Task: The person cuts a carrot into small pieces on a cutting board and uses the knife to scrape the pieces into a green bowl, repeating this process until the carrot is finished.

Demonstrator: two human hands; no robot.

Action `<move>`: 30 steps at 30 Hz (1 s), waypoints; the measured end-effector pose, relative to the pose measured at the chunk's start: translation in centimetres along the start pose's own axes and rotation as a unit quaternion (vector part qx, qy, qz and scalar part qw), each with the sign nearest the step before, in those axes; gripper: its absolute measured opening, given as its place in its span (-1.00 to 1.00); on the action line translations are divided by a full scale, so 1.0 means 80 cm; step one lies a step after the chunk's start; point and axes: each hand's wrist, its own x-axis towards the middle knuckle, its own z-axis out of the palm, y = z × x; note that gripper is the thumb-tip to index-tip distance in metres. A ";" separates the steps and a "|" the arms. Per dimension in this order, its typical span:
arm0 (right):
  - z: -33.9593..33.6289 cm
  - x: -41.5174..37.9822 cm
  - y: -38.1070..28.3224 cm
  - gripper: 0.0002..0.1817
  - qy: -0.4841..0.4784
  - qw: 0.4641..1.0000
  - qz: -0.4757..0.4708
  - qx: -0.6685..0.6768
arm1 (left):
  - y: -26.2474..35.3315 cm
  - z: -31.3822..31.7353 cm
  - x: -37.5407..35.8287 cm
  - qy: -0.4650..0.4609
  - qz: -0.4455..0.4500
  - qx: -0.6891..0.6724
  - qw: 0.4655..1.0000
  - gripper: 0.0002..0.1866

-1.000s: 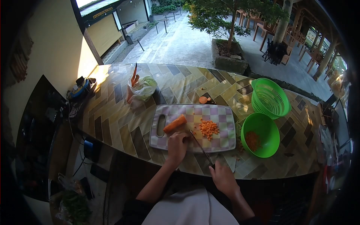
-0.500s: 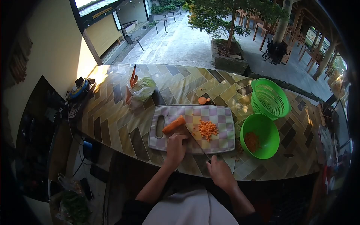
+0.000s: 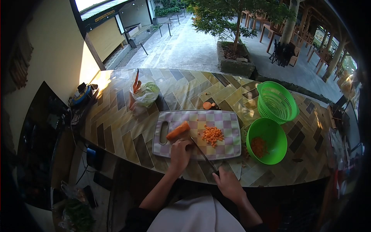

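Observation:
A knife [image 3: 205, 156] is gripped by its dark handle in my right hand [image 3: 228, 183], near the table's front edge. Its blade slants up and left over a checkered cutting board [image 3: 230, 120]. Close to the blade tip, my left hand [image 3: 180, 152] rests on the board with fingers curled together; whatever lies under them is hidden. Just beyond those fingers is a thick piece of carrot [image 3: 178, 130]. A small heap of diced carrot [image 3: 213, 135] lies to the right of the blade.
To the right stand a green bowl [image 3: 277, 141] with orange bits inside and a green colander [image 3: 276, 101]. Carrot ends [image 3: 207, 105] lie beyond the board. At the back left, a plastic bag [image 3: 146, 96] holds pale green vegetable beside carrots. The table [image 3: 185, 87] has a herringbone pattern.
The knife blade has turned its edge and now shows more steeply, slightly apart from my left fingers. My left hand stays in nearly the same place. The view has shifted slightly.

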 end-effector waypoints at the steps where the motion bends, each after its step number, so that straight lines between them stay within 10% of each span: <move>1: -0.002 -0.001 -0.004 -0.63 -0.005 1.000 0.011 0.008 | 0.001 0.000 0.000 0.000 -0.001 -0.003 1.000 -0.80; 20: -0.010 0.002 0.005 -0.69 0.128 0.989 0.046 -0.054 | 0.028 0.012 0.015 -0.013 -0.034 -0.031 0.999 -0.80; 23: -0.018 -0.007 0.012 -0.69 0.171 0.983 0.054 -0.039 | 0.024 0.016 0.026 0.112 -0.036 -0.131 0.984 -0.66; 30: -0.023 -0.024 0.012 -0.70 0.190 0.978 0.058 -0.057 | 0.047 0.025 0.046 -0.070 0.047 0.047 0.995 -0.34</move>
